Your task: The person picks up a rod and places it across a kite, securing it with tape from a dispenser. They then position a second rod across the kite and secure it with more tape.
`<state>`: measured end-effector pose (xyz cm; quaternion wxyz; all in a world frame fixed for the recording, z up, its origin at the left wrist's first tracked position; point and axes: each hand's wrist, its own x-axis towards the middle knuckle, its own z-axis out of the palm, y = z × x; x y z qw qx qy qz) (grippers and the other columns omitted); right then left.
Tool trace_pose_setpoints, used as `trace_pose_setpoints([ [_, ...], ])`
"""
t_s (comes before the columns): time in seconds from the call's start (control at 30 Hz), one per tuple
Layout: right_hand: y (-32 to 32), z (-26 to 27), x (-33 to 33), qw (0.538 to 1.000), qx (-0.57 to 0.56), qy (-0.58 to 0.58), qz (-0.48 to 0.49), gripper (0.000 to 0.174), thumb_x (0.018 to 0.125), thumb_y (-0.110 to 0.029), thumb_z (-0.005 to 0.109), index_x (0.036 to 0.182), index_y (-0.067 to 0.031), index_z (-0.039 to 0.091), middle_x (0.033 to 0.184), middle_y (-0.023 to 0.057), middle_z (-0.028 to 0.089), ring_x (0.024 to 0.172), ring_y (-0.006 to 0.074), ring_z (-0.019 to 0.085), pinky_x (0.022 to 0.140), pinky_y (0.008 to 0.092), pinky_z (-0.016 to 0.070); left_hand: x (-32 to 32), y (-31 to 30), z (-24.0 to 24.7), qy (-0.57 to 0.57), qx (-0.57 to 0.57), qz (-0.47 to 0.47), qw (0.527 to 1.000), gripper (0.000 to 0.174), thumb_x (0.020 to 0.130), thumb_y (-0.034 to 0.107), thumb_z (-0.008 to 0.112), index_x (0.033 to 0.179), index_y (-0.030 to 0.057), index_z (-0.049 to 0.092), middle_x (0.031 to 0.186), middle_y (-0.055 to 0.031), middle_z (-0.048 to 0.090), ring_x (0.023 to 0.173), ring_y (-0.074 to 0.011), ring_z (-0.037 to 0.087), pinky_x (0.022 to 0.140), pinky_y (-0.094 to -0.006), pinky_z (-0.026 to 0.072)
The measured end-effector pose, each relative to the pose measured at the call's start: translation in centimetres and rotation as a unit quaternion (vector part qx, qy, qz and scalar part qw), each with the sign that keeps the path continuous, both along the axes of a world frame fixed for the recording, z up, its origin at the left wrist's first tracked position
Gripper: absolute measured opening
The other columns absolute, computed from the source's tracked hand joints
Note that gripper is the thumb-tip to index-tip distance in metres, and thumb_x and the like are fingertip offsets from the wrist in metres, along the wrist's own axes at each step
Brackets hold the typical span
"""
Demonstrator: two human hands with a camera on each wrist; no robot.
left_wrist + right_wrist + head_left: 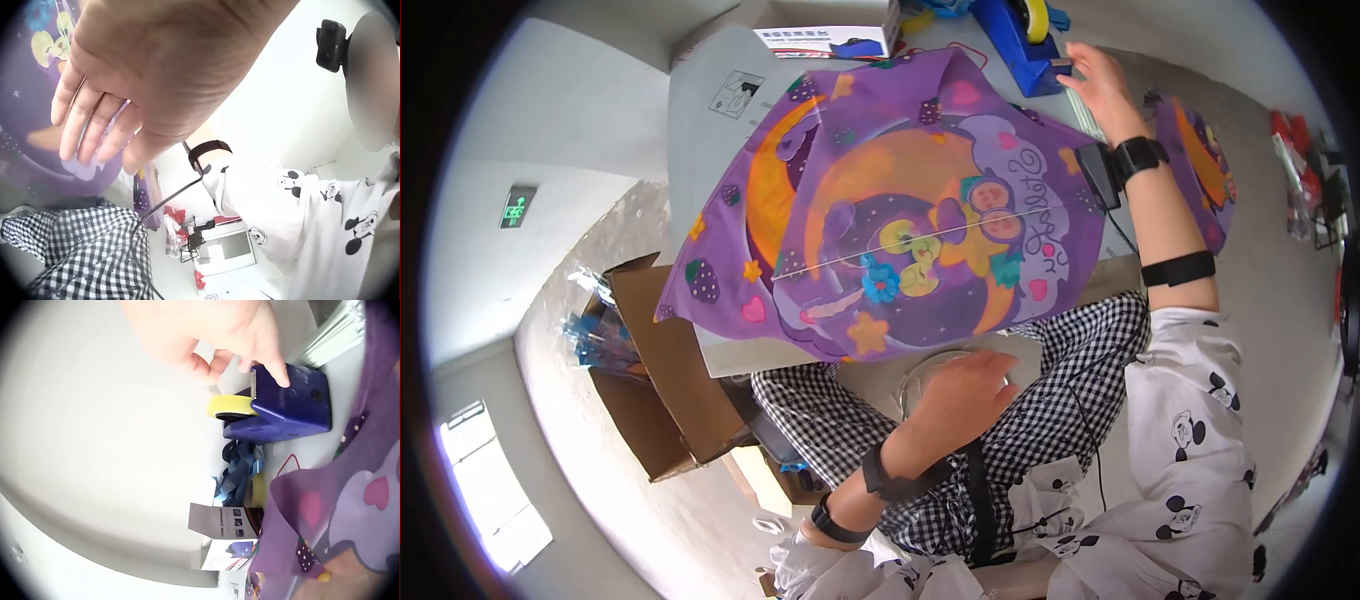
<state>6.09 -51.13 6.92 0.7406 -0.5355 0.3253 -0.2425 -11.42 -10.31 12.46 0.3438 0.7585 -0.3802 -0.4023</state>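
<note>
A purple cartoon kite (900,210) lies spread over the grey table (700,130). My right hand (1085,65) reaches past its far corner to a blue tape dispenser (1020,40). In the right wrist view the thumb lies on the dispenser (287,403) by the cutter, next to the yellow tape roll (231,406), and the other fingers (206,362) bend loosely and grip nothing that shows. My left hand (990,385) hovers over my lap below the kite's near edge, above a clear round thing (920,375). Its fingers (94,131) are straight and empty in front of the kite (25,125).
A second purple kite (1200,170) lies at the right by my forearm. A white printed box (830,30) and blue ribbons (240,469) sit at the table's far edge. An open cardboard box (670,380) stands on the floor to my left.
</note>
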Motion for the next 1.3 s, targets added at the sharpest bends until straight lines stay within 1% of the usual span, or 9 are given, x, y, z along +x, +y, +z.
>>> trace_pose_setpoints([
  [0.2, 1.6, -2.4, -1.4, 0.982, 0.107, -0.138, -0.075, 0.014, 0.083, -0.012, 0.068, 0.093, -0.0036, 0.062, 0.098, 0.0060, 0.058, 0.097, 0.0166, 0.055, 0.098, 0.0483, 0.0461, 2.0, -7.0, -1.0, 0.051, -0.180, 0.142, 0.972, 0.034, 0.089, 0.012, 0.057, 0.122, 0.0010, 0.057, 0.113, -0.0147, 0.065, 0.104, -0.0290, 0.063, 0.086, -0.0387, 0.0504],
  [0.27, 2.0, -1.7, -2.1, 0.977, 0.139, -0.155, -0.055, 0.009, 0.082, -0.011, 0.068, 0.084, -0.0068, 0.060, 0.086, 0.0014, 0.058, 0.089, 0.0116, 0.054, 0.093, 0.0390, 0.0477, 5.2, -10.7, -2.3, 0.361, -0.247, 0.210, 0.875, 0.031, 0.089, 0.009, 0.055, 0.117, -0.0012, 0.059, 0.113, -0.0127, 0.065, 0.106, -0.0263, 0.063, 0.090, -0.0370, 0.0496],
  [0.33, 1.6, -2.5, -2.4, 0.983, 0.116, -0.135, -0.047, 0.011, 0.079, -0.016, 0.070, 0.081, -0.0097, 0.061, 0.081, -0.0003, 0.057, 0.085, 0.0102, 0.054, 0.086, 0.0334, 0.0453, 7.6, -13.9, -4.3, 0.495, -0.280, 0.330, 0.753, 0.030, 0.088, 0.008, 0.054, 0.116, -0.0017, 0.059, 0.114, -0.0131, 0.064, 0.109, -0.0274, 0.061, 0.094, -0.0367, 0.0479],
  [0.43, 2.1, -2.1, -3.3, 0.997, 0.069, -0.022, -0.036, 0.015, 0.080, -0.022, 0.071, 0.090, -0.0125, 0.063, 0.094, 0.0015, 0.063, 0.098, 0.0132, 0.057, 0.090, 0.0346, 0.0412, 10.6, -18.4, -5.1, 0.600, -0.295, 0.471, 0.575, 0.029, 0.090, 0.010, 0.050, 0.116, -0.0026, 0.056, 0.121, -0.0157, 0.061, 0.117, -0.0295, 0.057, 0.101, -0.0387, 0.0437],
  [0.5, 3.1, -0.9, -3.8, 0.998, 0.055, 0.018, -0.029, 0.020, 0.080, -0.025, 0.073, 0.091, -0.0110, 0.065, 0.093, 0.0009, 0.064, 0.096, 0.0127, 0.057, 0.088, 0.0334, 0.0413, 12.9, -20.6, -5.3, 0.598, -0.307, 0.474, 0.568, 0.038, 0.094, 0.018, 0.048, 0.125, -0.0047, 0.051, 0.132, -0.0178, 0.054, 0.128, -0.0305, 0.048, 0.109, -0.0400, 0.0359],
  [0.7, 2.3, 1.1, -4.6, 0.995, 0.041, 0.083, 0.043, 0.021, 0.083, -0.025, 0.072, 0.093, -0.0079, 0.068, 0.096, 0.0017, 0.065, 0.098, 0.0128, 0.056, 0.085, 0.0332, 0.0388, 17.6, -25.9, -4.8, 0.582, -0.295, 0.391, 0.648, 0.065, 0.101, 0.043, 0.037, 0.142, -0.0086, 0.035, 0.148, -0.0206, 0.038, 0.141, -0.0304, 0.031, 0.117, -0.0408, 0.0210],
  [0.9, 1.6, 2.0, -5.5, 0.985, -0.040, 0.139, 0.091, 0.023, 0.084, -0.026, 0.070, 0.092, -0.0041, 0.068, 0.088, 0.0025, 0.065, 0.088, 0.0126, 0.058, 0.080, 0.0311, 0.0407, 20.0, -28.3, -5.8, 0.575, -0.309, 0.361, 0.666, 0.089, 0.095, 0.061, 0.041, 0.143, -0.0130, 0.028, 0.150, -0.0229, 0.034, 0.141, -0.0322, 0.031, 0.117, -0.0410, 0.0213],
  [1.1, 4.7, 4.7, -13.9, 0.984, 0.022, 0.084, 0.153, 0.022, 0.086, -0.028, 0.069, 0.087, -0.0056, 0.067, 0.084, -0.0019, 0.061, 0.081, 0.0073, 0.052, 0.074, 0.0262, 0.0379, 20.1, -27.8, -5.4, 0.572, -0.305, 0.349, 0.677, 0.093, 0.094, 0.063, 0.042, 0.142, -0.0149, 0.027, 0.151, -0.0238, 0.033, 0.143, -0.0314, 0.028, 0.118, -0.0400, 0.0193],
  [1.3, 6.6, 4.6, -25.0, 0.977, -0.016, 0.169, 0.131, 0.018, 0.090, -0.023, 0.065, 0.090, -0.0054, 0.064, 0.093, -0.0013, 0.063, 0.091, 0.0093, 0.055, 0.084, 0.0275, 0.0418, 20.0, -27.6, -5.3, 0.563, -0.302, 0.349, 0.686, 0.091, 0.094, 0.062, 0.043, 0.141, -0.0147, 0.029, 0.151, -0.0238, 0.033, 0.143, -0.0311, 0.027, 0.118, -0.0396, 0.0183],
])
